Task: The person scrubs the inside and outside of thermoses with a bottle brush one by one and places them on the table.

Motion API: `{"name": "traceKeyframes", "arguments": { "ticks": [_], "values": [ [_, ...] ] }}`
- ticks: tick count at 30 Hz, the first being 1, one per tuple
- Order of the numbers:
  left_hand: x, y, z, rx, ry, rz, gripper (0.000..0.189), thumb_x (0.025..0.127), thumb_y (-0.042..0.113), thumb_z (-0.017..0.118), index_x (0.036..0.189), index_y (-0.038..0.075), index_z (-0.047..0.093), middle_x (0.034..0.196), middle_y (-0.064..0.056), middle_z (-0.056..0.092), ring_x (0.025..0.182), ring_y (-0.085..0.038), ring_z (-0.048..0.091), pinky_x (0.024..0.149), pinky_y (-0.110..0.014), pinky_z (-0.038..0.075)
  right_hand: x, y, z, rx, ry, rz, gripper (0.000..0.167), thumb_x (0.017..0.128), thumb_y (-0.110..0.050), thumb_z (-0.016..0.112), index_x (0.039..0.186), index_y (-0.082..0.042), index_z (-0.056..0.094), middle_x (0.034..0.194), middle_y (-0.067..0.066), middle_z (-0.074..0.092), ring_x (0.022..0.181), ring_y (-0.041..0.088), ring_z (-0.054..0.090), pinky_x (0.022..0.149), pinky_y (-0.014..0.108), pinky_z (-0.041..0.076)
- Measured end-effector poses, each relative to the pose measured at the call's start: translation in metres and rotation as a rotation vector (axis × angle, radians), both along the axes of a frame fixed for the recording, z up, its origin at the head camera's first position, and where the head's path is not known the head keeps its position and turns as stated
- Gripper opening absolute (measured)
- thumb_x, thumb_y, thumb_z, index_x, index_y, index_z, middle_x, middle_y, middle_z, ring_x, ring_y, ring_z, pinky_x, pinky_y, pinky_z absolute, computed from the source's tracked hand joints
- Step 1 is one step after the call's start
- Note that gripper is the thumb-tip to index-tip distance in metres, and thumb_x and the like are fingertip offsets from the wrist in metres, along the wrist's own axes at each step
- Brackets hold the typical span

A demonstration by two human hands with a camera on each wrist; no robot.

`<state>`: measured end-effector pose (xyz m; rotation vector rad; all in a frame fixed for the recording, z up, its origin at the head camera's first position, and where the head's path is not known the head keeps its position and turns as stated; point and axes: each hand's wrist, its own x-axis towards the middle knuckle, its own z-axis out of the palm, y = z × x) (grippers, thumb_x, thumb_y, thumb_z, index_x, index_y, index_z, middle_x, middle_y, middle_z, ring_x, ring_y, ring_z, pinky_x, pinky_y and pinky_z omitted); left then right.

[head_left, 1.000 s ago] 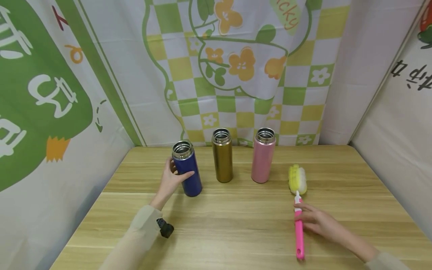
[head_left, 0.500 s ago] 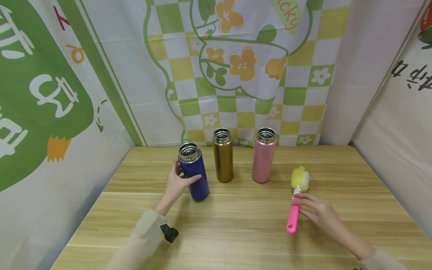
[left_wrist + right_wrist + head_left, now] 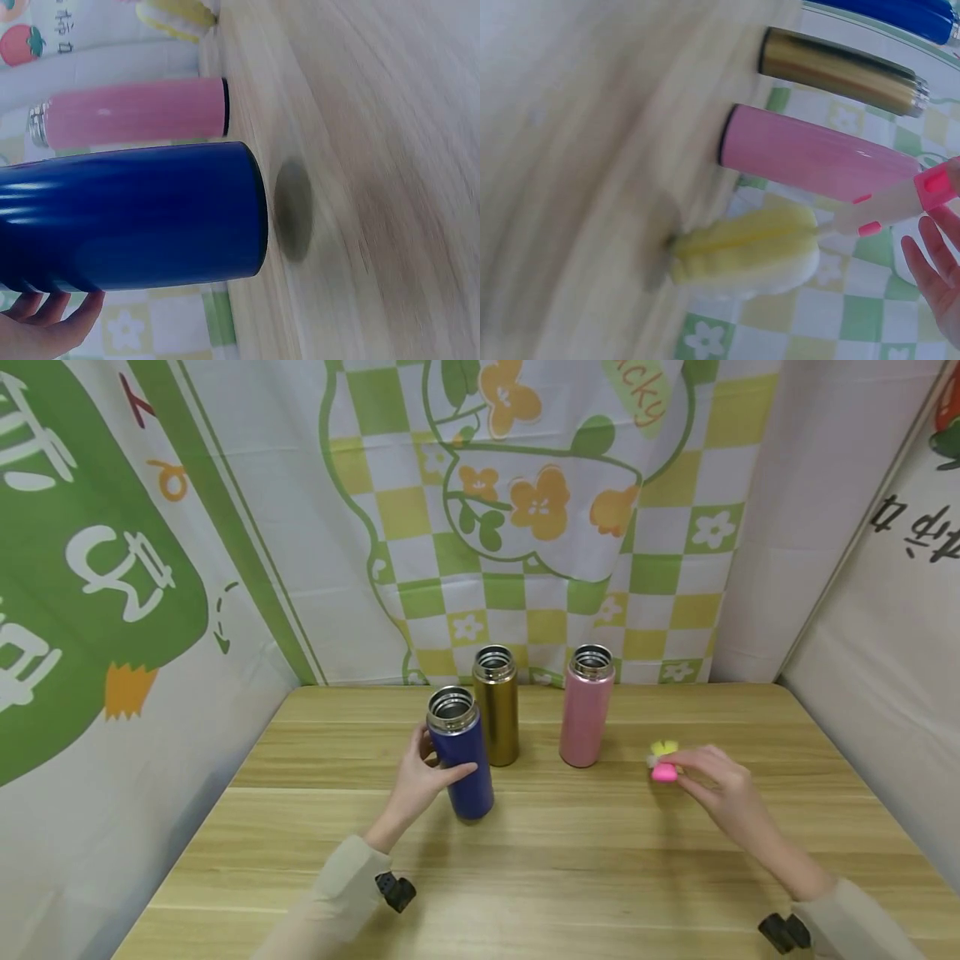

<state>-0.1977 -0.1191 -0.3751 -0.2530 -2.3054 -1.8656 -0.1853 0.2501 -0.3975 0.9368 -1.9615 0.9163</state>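
Note:
My left hand [image 3: 422, 781] grips an uncapped blue bottle [image 3: 471, 774] around its side. In the left wrist view the bottle's base hangs just above the table, with a dark shadow beside it. On the right, my right hand [image 3: 723, 785] holds a bottle brush by its pink handle [image 3: 664, 772]. The yellow and white sponge head [image 3: 742, 251] points down, its tip close to the table; whether it touches I cannot tell. Behind the blue bottle stands an open gold bottle [image 3: 502, 718], partly covered by it. An open pink bottle [image 3: 585, 714] stands upright between the hands.
The wooden table [image 3: 555, 877] ends at a back wall hung with a green and yellow checkered cloth [image 3: 540, 610]. Printed cloth panels [image 3: 97, 610] close in the left and right sides. A small black device [image 3: 395, 892] sits at each wrist.
The left hand has carried the blue bottle to the right and nearer the front. The right hand has raised the brush from lying flat to standing head down. Gold and pink bottles have stayed put.

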Motion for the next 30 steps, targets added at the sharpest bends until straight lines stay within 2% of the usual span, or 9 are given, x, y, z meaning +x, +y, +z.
{"name": "traceKeyframes", "arguments": {
  "ticks": [5,8,12,15,20,24,26,30],
  "values": [
    [-0.002,0.009,-0.011,0.008,0.030,-0.050,0.069,0.065,0.000,0.075,0.123,0.002,0.038,0.114,-0.019,0.052,0.106,-0.029,0.049,0.087,-0.045,0.040,-0.007,-0.001,0.011,-0.049,0.072,0.005,0.040,0.083,-0.031,0.055,0.081,0.009,0.064,0.078,0.013,0.064,0.089,-0.006,0.053,0.076,0.008,0.042],
    [-0.004,0.014,-0.021,0.009,0.052,-0.090,0.070,0.063,0.003,0.077,0.123,0.004,0.039,0.114,-0.017,0.053,0.105,-0.027,0.050,0.087,-0.045,0.041,-0.008,-0.002,0.019,-0.065,0.064,-0.002,0.036,0.082,-0.026,0.058,0.080,0.010,0.063,0.077,0.016,0.064,0.088,-0.007,0.055,0.074,0.009,0.043],
    [-0.002,0.021,-0.027,-0.011,0.082,-0.124,0.070,0.063,0.009,0.079,0.122,0.008,0.040,0.113,-0.013,0.054,0.104,-0.024,0.051,0.085,-0.043,0.043,-0.007,-0.006,0.029,-0.107,0.003,-0.003,0.013,0.073,-0.002,0.068,0.080,0.007,0.063,0.078,0.012,0.066,0.083,-0.005,0.058,0.072,0.010,0.045],
    [0.000,0.026,-0.029,-0.016,0.100,-0.141,0.071,0.062,0.011,0.079,0.122,0.010,0.041,0.113,-0.011,0.055,0.103,-0.024,0.051,0.083,-0.042,0.043,-0.007,-0.009,0.036,-0.143,-0.030,-0.019,0.021,0.063,0.014,0.070,0.081,0.008,0.062,0.078,0.007,0.067,0.080,-0.005,0.059,0.071,0.010,0.045],
    [0.004,0.035,-0.029,-0.015,0.097,-0.174,0.071,0.062,0.011,0.079,0.122,0.011,0.040,0.113,-0.012,0.055,0.103,-0.024,0.051,0.084,-0.041,0.043,-0.005,-0.013,0.048,-0.207,-0.097,-0.019,0.023,0.064,0.016,0.068,0.084,0.011,0.058,0.083,-0.004,0.065,0.077,-0.003,0.059,0.068,0.010,0.046],
    [0.009,0.043,-0.025,-0.020,0.062,-0.193,0.074,0.062,0.008,0.079,0.124,0.010,0.039,0.115,-0.012,0.053,0.104,-0.024,0.050,0.085,-0.041,0.043,-0.006,-0.016,0.059,-0.247,-0.104,0.008,0.025,0.063,0.023,0.064,0.085,0.014,0.055,0.086,-0.006,0.064,0.077,0.001,0.060,0.068,0.012,0.047],
    [0.014,0.047,-0.020,-0.023,0.059,-0.207,0.074,0.062,0.006,0.079,0.124,0.007,0.039,0.115,-0.013,0.053,0.104,-0.026,0.050,0.084,-0.041,0.043,-0.007,-0.018,0.065,-0.268,-0.097,0.002,0.026,0.063,0.024,0.063,0.085,0.015,0.054,0.086,-0.006,0.064,0.077,0.001,0.061,0.068,0.012,0.047],
    [0.025,0.055,-0.008,-0.021,0.053,-0.227,0.071,0.062,0.001,0.077,0.122,0.002,0.040,0.113,-0.016,0.054,0.103,-0.027,0.050,0.083,-0.041,0.043,-0.006,-0.022,0.078,-0.307,-0.110,-0.061,0.024,0.067,0.019,0.064,0.088,0.015,0.053,0.086,-0.012,0.063,0.076,-0.001,0.060,0.066,0.011,0.047]
  ]
}}
